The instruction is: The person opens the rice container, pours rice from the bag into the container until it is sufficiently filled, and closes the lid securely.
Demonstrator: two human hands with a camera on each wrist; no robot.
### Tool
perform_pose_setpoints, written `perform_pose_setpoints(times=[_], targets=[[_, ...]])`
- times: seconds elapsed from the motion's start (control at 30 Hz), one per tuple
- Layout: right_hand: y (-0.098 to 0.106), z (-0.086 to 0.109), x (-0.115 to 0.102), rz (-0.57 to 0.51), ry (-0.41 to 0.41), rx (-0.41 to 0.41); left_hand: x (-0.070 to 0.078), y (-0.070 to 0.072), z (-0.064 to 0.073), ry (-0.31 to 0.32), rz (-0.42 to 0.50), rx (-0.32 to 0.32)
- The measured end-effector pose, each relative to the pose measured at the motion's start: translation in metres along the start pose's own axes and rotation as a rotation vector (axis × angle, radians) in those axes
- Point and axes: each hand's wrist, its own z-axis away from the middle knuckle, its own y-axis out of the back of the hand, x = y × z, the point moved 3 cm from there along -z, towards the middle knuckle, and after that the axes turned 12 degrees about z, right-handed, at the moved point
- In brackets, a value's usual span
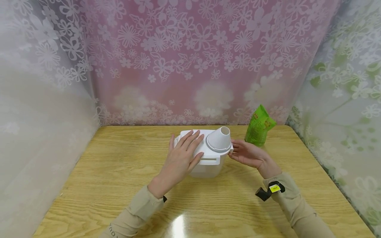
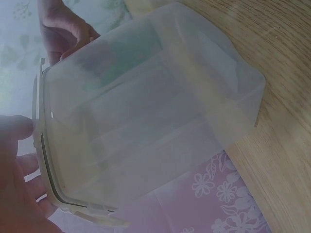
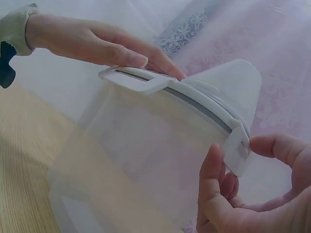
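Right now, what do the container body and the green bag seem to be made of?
Container body: probably frosted plastic; background colours show dimly through its walls.
Green bag: perhaps plastic film or laminated foil; printed, creased near its top, finish unclear.

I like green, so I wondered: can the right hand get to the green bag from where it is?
Probably yes: the green bag stands just beyond the right hand, with nothing seen between them. It would likely have to let go of the side latch first.
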Motion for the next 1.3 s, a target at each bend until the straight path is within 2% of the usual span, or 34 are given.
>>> perform_pose_setpoints(times=[0.13, 0.27, 0.33, 0.4, 0.57, 0.63, 0.7, 0.83, 1.1, 1.2, 1.3], targets=[[0.0, 0.0, -0.002, -0.031, 0.032, 0.051, 0.0, 0.001, 0.0, 0.006, 0.014, 0.0], [-0.001, 0.003, 0.0, 0.038, 0.074, 0.129, 0.0, 0.001, 0.0, 0.005, 0.011, -0.005], [-0.003, 0.005, 0.002, 0.125, 0.104, 0.184, 0.0, 0.001, -0.001, 0.003, 0.005, -0.009], [-0.005, 0.007, 0.002, 0.256, 0.148, 0.255, 0.0, 0.001, -0.001, 0.004, 0.004, -0.013], [-0.014, 0.01, 0.002, 0.696, 0.264, 0.448, 0.001, 0.002, -0.003, 0.01, 0.023, -0.02], [-0.018, 0.01, 0.002, 0.795, 0.307, 0.502, 0.0, 0.003, -0.004, 0.015, 0.041, -0.026], [-0.022, 0.009, 0.003, 0.828, 0.35, 0.53, -0.002, 0.004, -0.005, 0.022, 0.072, -0.029], [-0.025, 0.008, 0.007, 0.853, 0.403, 0.519, -0.006, 0.009, -0.01, 0.003, 0.121, -0.027], [-0.022, 0.004, 0.014, 0.985, 0.531, 0.4, -0.02, 0.016, -0.023, -0.178, 0.075, -0.04], [-0.02, 0.004, 0.015, 1.038, 0.559, 0.406, -0.024, 0.019, -0.026, -0.22, 0.059, -0.042], [-0.02, 0.003, 0.013, 1.044, 0.563, 0.415, -0.026, 0.019, -0.029, -0.237, 0.045, -0.031]])
